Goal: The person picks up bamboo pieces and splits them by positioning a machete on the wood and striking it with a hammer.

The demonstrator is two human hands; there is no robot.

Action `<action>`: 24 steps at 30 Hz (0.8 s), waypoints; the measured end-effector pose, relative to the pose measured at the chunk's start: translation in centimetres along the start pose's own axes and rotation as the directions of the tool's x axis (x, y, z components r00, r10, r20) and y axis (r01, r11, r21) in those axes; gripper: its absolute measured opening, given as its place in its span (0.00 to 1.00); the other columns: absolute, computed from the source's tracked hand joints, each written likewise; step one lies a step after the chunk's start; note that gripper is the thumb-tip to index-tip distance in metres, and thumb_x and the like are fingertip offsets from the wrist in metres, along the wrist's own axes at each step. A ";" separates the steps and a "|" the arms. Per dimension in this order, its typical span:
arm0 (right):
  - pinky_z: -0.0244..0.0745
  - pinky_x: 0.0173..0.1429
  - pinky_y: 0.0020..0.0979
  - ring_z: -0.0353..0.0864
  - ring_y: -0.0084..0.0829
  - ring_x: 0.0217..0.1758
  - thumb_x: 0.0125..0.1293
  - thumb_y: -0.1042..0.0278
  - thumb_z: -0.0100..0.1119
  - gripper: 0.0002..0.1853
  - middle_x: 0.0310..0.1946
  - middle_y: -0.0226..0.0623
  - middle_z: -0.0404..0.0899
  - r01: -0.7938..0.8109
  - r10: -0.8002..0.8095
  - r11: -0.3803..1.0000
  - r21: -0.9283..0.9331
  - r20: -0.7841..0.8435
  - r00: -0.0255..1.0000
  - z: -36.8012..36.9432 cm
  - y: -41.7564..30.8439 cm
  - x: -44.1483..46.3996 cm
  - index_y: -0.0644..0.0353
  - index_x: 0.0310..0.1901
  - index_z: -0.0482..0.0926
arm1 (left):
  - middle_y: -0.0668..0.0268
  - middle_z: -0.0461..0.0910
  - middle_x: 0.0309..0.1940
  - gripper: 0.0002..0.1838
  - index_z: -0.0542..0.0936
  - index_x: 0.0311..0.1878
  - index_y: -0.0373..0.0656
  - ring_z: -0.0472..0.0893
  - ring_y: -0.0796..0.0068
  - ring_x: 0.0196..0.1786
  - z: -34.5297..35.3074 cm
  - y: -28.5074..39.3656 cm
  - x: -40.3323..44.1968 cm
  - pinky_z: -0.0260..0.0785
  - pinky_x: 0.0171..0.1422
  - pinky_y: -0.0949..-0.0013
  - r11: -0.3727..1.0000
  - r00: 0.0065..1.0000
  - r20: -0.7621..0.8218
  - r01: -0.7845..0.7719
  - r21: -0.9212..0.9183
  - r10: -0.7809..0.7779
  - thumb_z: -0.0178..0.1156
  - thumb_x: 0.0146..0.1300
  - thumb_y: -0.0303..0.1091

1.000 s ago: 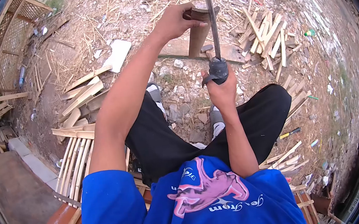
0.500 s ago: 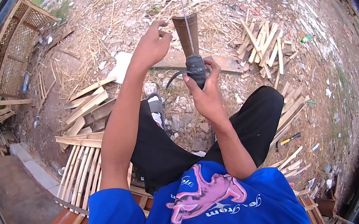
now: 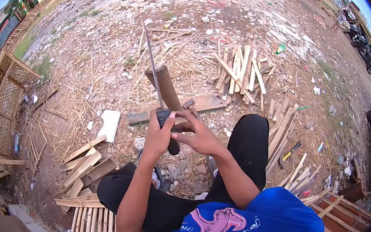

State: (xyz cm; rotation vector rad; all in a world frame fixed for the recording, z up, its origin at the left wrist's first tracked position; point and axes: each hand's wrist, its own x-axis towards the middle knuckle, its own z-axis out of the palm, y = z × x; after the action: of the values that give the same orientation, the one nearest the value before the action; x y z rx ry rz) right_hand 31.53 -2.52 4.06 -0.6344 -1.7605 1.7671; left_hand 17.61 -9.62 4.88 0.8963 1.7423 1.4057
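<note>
My left hand (image 3: 155,140) is closed round the black-wrapped handle (image 3: 173,147) of a machete. Its long thin blade (image 3: 152,60) points up and away, seen nearly edge-on. Beside it, my right hand (image 3: 199,137) has its thumb and fingers curved and apart, with the fingertips close to the handle; whether they touch it is unclear. A dark patch between those fingers is too shaded to name. Just behind the blade stands a brown bamboo or wood post (image 3: 167,88). A flat board (image 3: 141,114) lies on the ground behind my hands.
Split bamboo pieces lie in piles at right (image 3: 240,72) and left (image 3: 81,168). Bamboo slats (image 3: 90,229) lie at lower left. A yellow-and-black tool (image 3: 291,150) rests right of my knee. A white sheet (image 3: 110,125) and a lattice panel (image 3: 1,106) are at left.
The handle has passed from my right hand to my left, which was empty beside the blade. My right hand has loosened and sits beside it. The camera view has tilted up.
</note>
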 end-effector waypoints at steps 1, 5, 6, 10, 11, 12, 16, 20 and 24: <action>0.75 0.48 0.30 0.81 0.28 0.43 0.66 0.67 0.64 0.22 0.39 0.40 0.82 -0.068 0.071 0.995 0.068 -0.033 0.997 -1.4 0.6 0.6 0.65 0.57 0.68 | 0.63 0.77 0.38 0.19 0.69 0.58 0.39 0.80 0.75 0.37 -0.2 0.0 0.3 0.74 0.43 0.70 1.000 1.000 -0.020 -0.011 -0.002 0.011 0.57 0.72 0.41; 0.74 0.42 0.26 0.81 0.22 0.33 0.69 0.65 0.61 0.13 0.32 0.38 0.83 -0.100 0.174 0.978 0.183 -0.449 0.877 -5.7 7.3 3.9 0.63 0.49 0.77 | 0.65 0.73 0.32 0.20 0.68 0.56 0.37 0.74 0.79 0.20 -1.0 1.0 0.4 0.69 0.23 0.71 0.972 0.997 -0.002 0.069 -0.227 -0.071 0.59 0.70 0.39; 0.74 0.41 0.25 0.80 0.22 0.32 0.69 0.64 0.61 0.12 0.31 0.37 0.83 -0.147 0.228 0.970 0.193 -0.519 0.824 -7.1 11.6 5.0 0.62 0.47 0.77 | 0.66 0.73 0.31 0.20 0.68 0.55 0.37 0.74 0.79 0.20 -1.1 1.0 0.7 0.69 0.22 0.71 0.976 0.998 -0.012 0.060 -0.207 -0.064 0.60 0.69 0.39; 0.77 0.47 0.34 0.83 0.37 0.38 0.55 0.60 0.68 0.21 0.35 0.44 0.84 -0.584 0.324 0.755 -0.298 -0.606 0.727 -10.3 30.9 7.2 0.65 0.46 0.78 | 0.66 0.74 0.28 0.19 0.69 0.54 0.38 0.73 0.80 0.17 -2.0 2.3 1.5 0.65 0.19 0.74 0.993 0.998 -0.047 0.028 -0.116 -0.034 0.61 0.68 0.38; 0.76 0.52 0.39 0.84 0.44 0.43 0.55 0.57 0.68 0.24 0.39 0.51 0.84 -0.648 0.396 0.674 -0.355 -0.566 0.723 -10.1 32.6 6.0 0.64 0.49 0.78 | 0.66 0.74 0.27 0.18 0.69 0.54 0.39 0.72 0.81 0.16 -2.1 2.3 1.3 0.64 0.17 0.76 0.996 0.998 -0.054 0.034 -0.087 -0.039 0.61 0.68 0.38; 0.76 0.57 0.45 0.84 0.52 0.47 0.54 0.54 0.68 0.27 0.43 0.57 0.84 -0.685 0.454 0.597 -0.417 -0.529 0.717 -10.0 34.0 5.7 0.63 0.52 0.78 | 0.66 0.74 0.27 0.18 0.69 0.54 0.39 0.72 0.82 0.16 -2.3 2.2 1.2 0.63 0.17 0.76 0.996 0.998 -0.049 0.034 -0.080 -0.038 0.61 0.68 0.38; 0.75 0.60 0.45 0.79 0.52 0.56 0.54 0.58 0.67 0.33 0.52 0.53 0.78 -0.744 0.516 0.268 -0.612 -0.561 0.647 -8.7 37.5 5.2 0.62 0.60 0.69 | 0.64 0.75 0.31 0.22 0.70 0.55 0.36 0.74 0.79 0.25 -2.5 2.4 1.4 0.67 0.29 0.72 1.000 0.999 -0.026 0.026 -0.007 -0.027 0.64 0.67 0.40; 0.72 0.64 0.50 0.70 0.51 0.66 0.55 0.57 0.69 0.34 0.62 0.53 0.68 -0.747 0.466 0.169 -0.643 -0.616 0.635 -8.1 36.7 5.2 0.58 0.62 0.67 | 0.61 0.77 0.35 0.23 0.70 0.55 0.36 0.76 0.76 0.36 -2.7 2.4 1.4 0.71 0.43 0.69 0.995 0.999 -0.018 0.046 0.089 -0.044 0.65 0.65 0.41; 0.72 0.63 0.53 0.74 0.55 0.63 0.55 0.61 0.67 0.34 0.59 0.56 0.71 -0.726 0.512 0.244 -0.643 -0.551 0.660 -10.9 37.5 7.6 0.61 0.62 0.65 | 0.60 0.77 0.37 0.23 0.70 0.56 0.37 0.76 0.76 0.38 -2.5 2.8 1.5 0.71 0.44 0.69 0.994 1.000 0.000 0.030 0.104 -0.031 0.64 0.65 0.41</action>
State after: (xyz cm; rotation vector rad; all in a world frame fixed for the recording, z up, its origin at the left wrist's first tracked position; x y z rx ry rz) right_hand 31.19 11.37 -33.20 -2.1575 -2.3054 0.9595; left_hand 14.95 -9.11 7.84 0.9219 1.8350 1.3039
